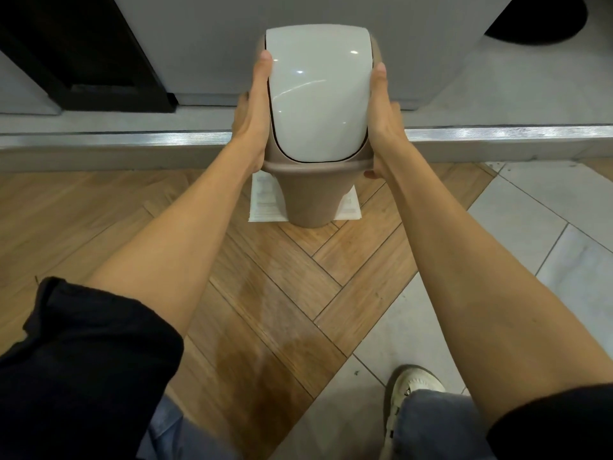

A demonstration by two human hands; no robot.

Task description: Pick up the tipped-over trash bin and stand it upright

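Note:
A small taupe trash bin (308,197) with a white swing lid (318,94) stands upright in the middle of the view, its base over a white sheet of paper (265,200) on the wooden floor. My left hand (253,114) presses flat against the bin's left side at the lid collar. On the opposite side my right hand (383,121) grips the collar, thumb under the rim. Both hands clasp the bin between them.
A metal threshold strip (116,137) runs across the floor just behind the bin, with a grey panel (205,44) and a dark frame (99,61) beyond it. Grey tiles (547,227) lie to the right. My shoe (411,390) is at the lower right.

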